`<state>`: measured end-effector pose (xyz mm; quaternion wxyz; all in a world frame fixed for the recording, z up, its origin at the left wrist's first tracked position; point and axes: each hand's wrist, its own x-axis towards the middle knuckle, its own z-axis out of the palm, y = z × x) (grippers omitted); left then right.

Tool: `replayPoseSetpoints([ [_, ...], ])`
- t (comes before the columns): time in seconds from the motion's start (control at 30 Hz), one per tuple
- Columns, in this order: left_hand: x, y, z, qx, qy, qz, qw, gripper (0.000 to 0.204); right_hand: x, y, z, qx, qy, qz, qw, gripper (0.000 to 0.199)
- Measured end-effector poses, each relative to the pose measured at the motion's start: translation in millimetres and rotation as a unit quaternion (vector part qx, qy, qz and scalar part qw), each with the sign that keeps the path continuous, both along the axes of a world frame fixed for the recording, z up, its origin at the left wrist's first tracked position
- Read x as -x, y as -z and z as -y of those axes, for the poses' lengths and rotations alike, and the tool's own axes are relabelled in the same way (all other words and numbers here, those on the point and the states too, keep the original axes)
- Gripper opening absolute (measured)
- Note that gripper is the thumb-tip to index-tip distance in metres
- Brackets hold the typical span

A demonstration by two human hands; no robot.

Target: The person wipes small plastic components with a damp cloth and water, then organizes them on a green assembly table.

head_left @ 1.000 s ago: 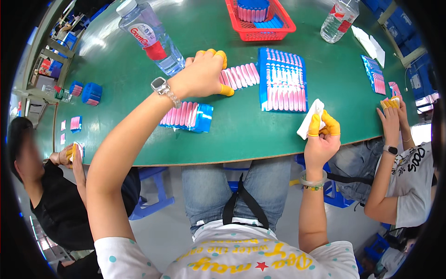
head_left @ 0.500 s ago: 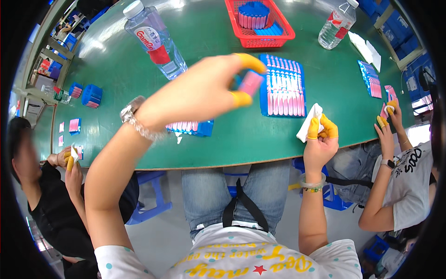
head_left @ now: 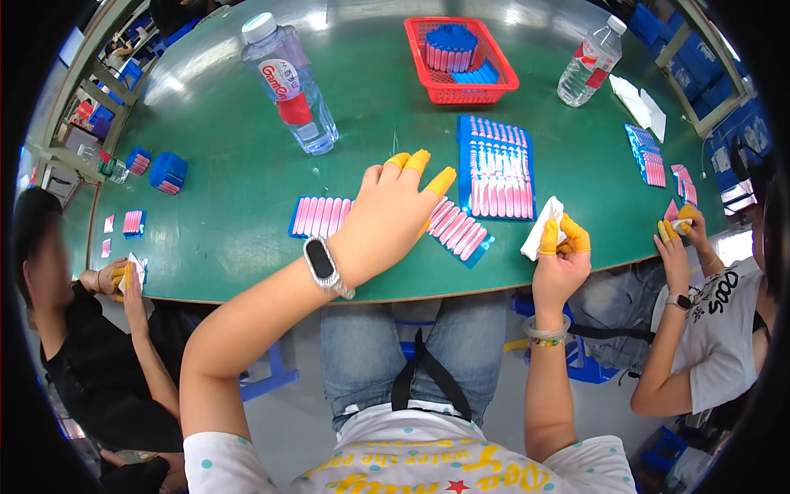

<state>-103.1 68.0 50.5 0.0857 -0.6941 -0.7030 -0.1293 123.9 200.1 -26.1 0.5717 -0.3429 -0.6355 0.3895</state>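
My left hand, with yellow finger cots, is spread low over the table, its fingers stretched out and apart. Just right of it lies a slanted blue-backed strip of pink sticks; its left end is partly hidden by the hand. Left of the hand is a similar strip of pink sticks, also partly covered. My right hand, in yellow finger cots too, pinches a folded white wipe above the near table edge. Beyond, between the hands, lies a larger blue sheet with rows of pink pieces.
A red basket with blue-and-pink bundles stands at the back. Water bottles stand at the left and right. White paper lies at the far right. Co-workers sit at both sides of the green table.
My left hand has come down and nearer, letting go of a blurred pink piece. A slanted pink strip now shows on the table beside it. My right hand keeps the wipe.
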Motion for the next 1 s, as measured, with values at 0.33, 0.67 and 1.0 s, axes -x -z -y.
replayPoseSetpoints([
  [0.33,-66.4,15.4,73.9,0.067,-0.020,0.040,0.997,0.060,0.3,-4.2,0.8,-0.017,-0.017,-0.018,1.000,0.020],
  [0.67,-76.1,43.9,86.8,0.020,-0.069,-0.031,0.997,0.053,62.4,-63.9,30.1,-0.181,-0.257,0.322,0.893,0.021],
  [1.0,-83.6,60.5,86.9,-0.009,-0.106,-0.040,0.994,0.051,74.8,-46.2,54.4,-0.235,-0.257,0.421,0.837,0.021],
])
